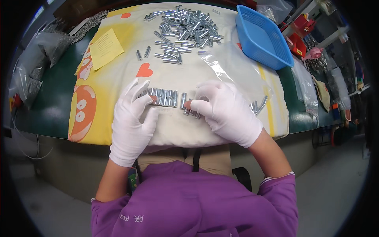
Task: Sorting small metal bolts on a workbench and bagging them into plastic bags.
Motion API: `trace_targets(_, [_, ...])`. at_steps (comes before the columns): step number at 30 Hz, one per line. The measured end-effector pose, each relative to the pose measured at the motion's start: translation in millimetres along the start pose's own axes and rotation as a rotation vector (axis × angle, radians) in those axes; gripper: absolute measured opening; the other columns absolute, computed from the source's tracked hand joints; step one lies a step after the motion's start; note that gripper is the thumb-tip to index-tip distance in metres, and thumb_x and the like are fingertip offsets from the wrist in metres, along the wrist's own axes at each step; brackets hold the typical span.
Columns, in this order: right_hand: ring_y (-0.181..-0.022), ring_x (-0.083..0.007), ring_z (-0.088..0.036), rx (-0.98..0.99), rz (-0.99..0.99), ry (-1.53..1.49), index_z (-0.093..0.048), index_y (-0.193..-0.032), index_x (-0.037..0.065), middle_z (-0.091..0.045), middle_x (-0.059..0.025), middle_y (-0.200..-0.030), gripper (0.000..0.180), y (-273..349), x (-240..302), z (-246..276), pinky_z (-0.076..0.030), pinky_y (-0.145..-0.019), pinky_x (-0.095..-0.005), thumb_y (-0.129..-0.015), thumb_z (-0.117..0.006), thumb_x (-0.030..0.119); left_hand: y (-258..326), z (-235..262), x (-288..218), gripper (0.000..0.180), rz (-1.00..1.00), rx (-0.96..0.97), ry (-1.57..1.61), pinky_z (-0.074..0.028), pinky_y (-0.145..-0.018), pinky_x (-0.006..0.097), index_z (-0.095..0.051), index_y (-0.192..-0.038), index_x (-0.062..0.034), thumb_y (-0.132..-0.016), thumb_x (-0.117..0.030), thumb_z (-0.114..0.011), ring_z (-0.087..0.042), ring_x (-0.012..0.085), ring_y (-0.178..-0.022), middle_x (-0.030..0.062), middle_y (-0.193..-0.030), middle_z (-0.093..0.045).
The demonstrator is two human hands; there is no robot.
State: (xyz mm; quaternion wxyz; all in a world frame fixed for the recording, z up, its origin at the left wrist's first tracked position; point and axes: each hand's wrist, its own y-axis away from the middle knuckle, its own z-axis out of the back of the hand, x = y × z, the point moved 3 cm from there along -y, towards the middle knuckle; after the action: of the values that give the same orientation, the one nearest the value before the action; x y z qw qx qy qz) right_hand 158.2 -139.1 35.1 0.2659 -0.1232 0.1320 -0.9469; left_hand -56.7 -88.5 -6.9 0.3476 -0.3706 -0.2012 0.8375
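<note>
Small silvery metal tubes (169, 98) stand side by side in a tight row on the cloth in front of me. My left hand (132, 122), in a white glove with one fingertip bare, bends its fingers around the left end of this row, hiding part of it. Just right of the row, my right hand (229, 110), gloved the same way, pinches a few more tubes (191, 112) between thumb and fingers. A single tube (183, 100) is upright between the row and that hand. Farther off lies a big loose pile of tubes (187, 27).
The printed cloth (166, 132) covers a green table (47, 116). A blue plastic basket (272, 39) is at the far right, beside a clear plastic bag (233, 63). Several tubes (260, 104) lie right of my right hand. Yellow paper (106, 48) rests far left, near filled bags (51, 47).
</note>
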Motion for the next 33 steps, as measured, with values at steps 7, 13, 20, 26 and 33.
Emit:
trace_targets(7, [-0.083, -0.0298, -0.061, 0.019, 0.053, -0.041, -0.070, -0.091, 0.012, -0.064, -0.0074, -0.086, 0.020, -9, -6, 3, -0.049, -0.068, -0.0414, -0.073, -0.067, 0.005, 4, 7, 2, 0.023, 0.120, -0.111, 0.051, -0.042, -0.105, 0.044, -0.063, -0.102, -0.0034, -0.080, 0.003, -0.067, -0.050, 0.0401, -0.129, 0.0185, -0.129, -0.060])
trace_targets(13, [-0.079, -0.0301, -0.060, 0.088, 0.055, 0.084, -0.071, -0.090, 0.013, -0.062, -0.0074, -0.082, 0.015, -26, -3, -14, -0.048, -0.066, -0.0409, -0.078, -0.066, 0.006, 7, 8, 11, 0.020, 0.205, -0.178, 0.203, -0.042, -0.105, 0.043, -0.065, -0.102, -0.0020, -0.083, 0.002, -0.065, -0.049, 0.0393, -0.131, 0.0193, -0.130, -0.060])
trace_targets(20, [-0.069, -0.0311, -0.059, -0.057, 0.130, 0.022, -0.071, -0.093, 0.013, -0.059, -0.0080, -0.076, 0.017, -38, -4, -8, -0.046, -0.057, -0.0419, -0.077, -0.068, 0.007, 12, 11, 16, 0.032, 0.384, -0.272, 0.582, -0.043, -0.105, 0.039, -0.057, -0.119, -0.0019, -0.088, 0.007, -0.057, -0.054, 0.0290, -0.126, 0.0161, -0.141, -0.052])
trace_targets(26, [-0.069, -0.0310, -0.059, 0.014, 0.158, -0.003, -0.072, -0.095, 0.014, -0.060, -0.0077, -0.075, 0.021, -44, -1, -17, -0.047, -0.061, -0.0407, -0.076, -0.067, 0.006, 13, 19, 20, 0.039, 0.384, -0.327, 0.565, -0.039, -0.108, 0.036, -0.053, -0.128, -0.0012, -0.090, 0.009, -0.051, -0.054, 0.0227, -0.124, 0.0142, -0.147, -0.046])
trace_targets(33, [-0.070, -0.0318, -0.058, 0.023, 0.147, 0.013, -0.073, -0.091, 0.013, -0.057, -0.0096, -0.072, 0.016, -61, 9, -24, -0.046, -0.061, -0.0435, -0.078, -0.067, 0.007, 15, 24, 18, 0.041, 0.371, -0.411, 0.628, -0.033, -0.113, 0.036, -0.052, -0.133, -0.0002, -0.092, 0.007, -0.046, -0.048, 0.0214, -0.131, 0.0134, -0.149, -0.045])
